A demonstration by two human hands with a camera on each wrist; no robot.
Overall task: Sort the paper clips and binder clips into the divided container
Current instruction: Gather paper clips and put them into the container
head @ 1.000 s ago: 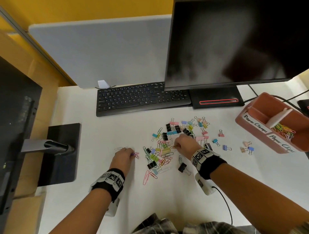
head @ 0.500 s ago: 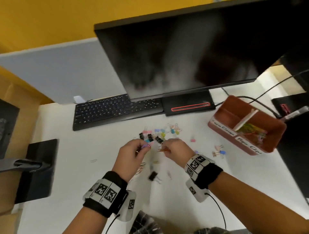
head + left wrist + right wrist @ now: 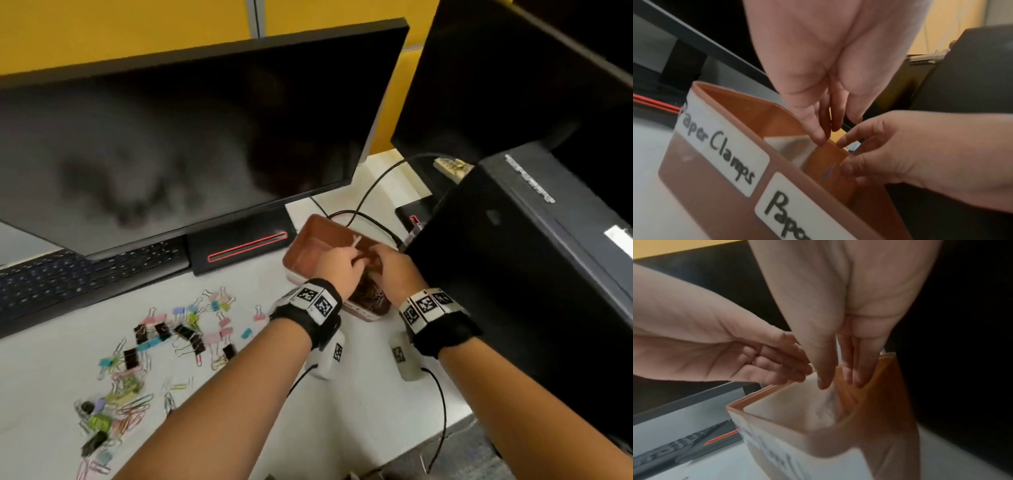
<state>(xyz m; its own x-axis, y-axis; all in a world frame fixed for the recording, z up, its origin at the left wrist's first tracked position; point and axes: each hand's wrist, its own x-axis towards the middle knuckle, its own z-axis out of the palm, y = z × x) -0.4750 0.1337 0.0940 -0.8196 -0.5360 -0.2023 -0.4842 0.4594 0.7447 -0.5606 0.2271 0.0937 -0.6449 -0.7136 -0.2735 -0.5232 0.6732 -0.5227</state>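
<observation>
The brown divided container [image 3: 306, 236] stands at the desk's back right, and both hands are over it. My left hand [image 3: 356, 262] and right hand [image 3: 371, 263] meet fingertip to fingertip by the white divider [image 3: 356, 241]. In the left wrist view the left hand [image 3: 828, 133] points straight fingers down at the rim above the "Paper Clamps" label [image 3: 719, 151]. My right hand [image 3: 838, 382] also points straight down into the box, and I see nothing between its fingers. A blurred grey streak [image 3: 827, 172] shows inside the compartment. Paper clips [image 3: 371, 294] lie in the nearer compartment. Loose binder clips [image 3: 185, 332] and paper clips [image 3: 126, 414] are scattered on the desk to the left.
A large monitor [image 3: 171, 137] overhangs its stand base [image 3: 239, 243] and a black keyboard [image 3: 85, 274] behind the clips. A black computer case [image 3: 531, 274] stands close to the container's right side. Cables [image 3: 359, 212] run behind the container.
Both hands left the clip pile and moved right, to above the container. Their fingers, pinched half a second ago, are now straight. The head view swung right.
</observation>
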